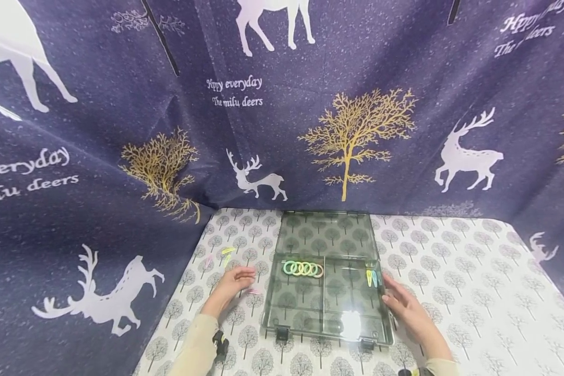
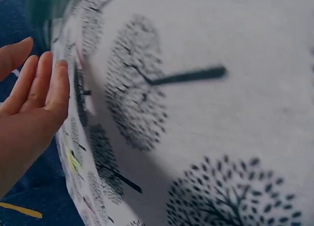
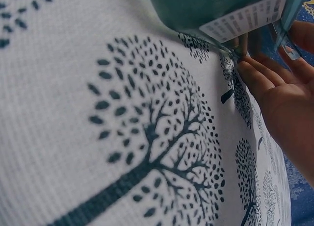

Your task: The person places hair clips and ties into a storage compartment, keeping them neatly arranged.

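A see-through grey-green plastic box (image 1: pixel 326 333) lies with its lid folded back. Several pale green, yellow and peach rings (image 1: pixel 303 269) overlap in a row in its left half. Yellow and blue snap hair clips (image 1: pixel 375 279) stand side by side at the back right of the other half. My right hand (image 1: pixel 408 308) touches the box's right wall, fingers fairly straight along it. On the left, my left hand (image 1: pixel 235 284) hovers over the cloth with loosely bent fingers, holding nothing. Beside it lies a pink hair clip (image 1: pixel 255 291).
Yellow hair clips (image 1: pixel 227 251) and another pink clip (image 1: pixel 209 260) lie on the tree-print tablecloth (image 1: pixel 451 292) beyond my left hand. The flat lid (image 1: pixel 326 235) reaches back to the dark deer-print curtain (image 1: pixel 282 120), which hangs behind the table and along its left.
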{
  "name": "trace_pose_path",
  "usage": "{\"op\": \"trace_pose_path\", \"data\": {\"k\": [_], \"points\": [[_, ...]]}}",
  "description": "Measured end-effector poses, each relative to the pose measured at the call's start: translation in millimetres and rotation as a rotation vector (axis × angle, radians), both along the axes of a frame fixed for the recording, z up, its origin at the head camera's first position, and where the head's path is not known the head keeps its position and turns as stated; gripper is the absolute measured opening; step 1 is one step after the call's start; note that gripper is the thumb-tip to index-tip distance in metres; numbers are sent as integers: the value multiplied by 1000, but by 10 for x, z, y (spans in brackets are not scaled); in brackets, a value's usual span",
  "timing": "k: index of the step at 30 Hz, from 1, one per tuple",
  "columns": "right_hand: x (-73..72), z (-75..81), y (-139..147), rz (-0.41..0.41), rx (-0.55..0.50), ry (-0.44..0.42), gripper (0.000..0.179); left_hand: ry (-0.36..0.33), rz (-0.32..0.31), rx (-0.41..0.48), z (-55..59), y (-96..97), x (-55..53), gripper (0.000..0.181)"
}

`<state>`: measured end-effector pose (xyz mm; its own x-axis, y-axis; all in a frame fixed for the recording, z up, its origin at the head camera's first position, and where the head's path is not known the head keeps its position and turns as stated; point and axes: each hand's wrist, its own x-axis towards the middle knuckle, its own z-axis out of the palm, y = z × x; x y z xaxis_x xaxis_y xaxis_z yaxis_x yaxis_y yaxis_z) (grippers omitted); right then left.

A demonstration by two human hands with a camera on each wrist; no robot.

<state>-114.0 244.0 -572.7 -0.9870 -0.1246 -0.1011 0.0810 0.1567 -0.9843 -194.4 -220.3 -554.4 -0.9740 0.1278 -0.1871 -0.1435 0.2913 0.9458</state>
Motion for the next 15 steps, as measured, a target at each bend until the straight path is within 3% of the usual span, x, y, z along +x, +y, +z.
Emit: {"op": "trace_pose_path", "data": {"k": [5,15], "points": [[14,-7,-6,-10,-2,-28,62,22,-37,-105,-102,-31,22,30],[-15,-26,-18,-19,-5,-12,61,125,-78,-209,-193,15,-10,29]]}}
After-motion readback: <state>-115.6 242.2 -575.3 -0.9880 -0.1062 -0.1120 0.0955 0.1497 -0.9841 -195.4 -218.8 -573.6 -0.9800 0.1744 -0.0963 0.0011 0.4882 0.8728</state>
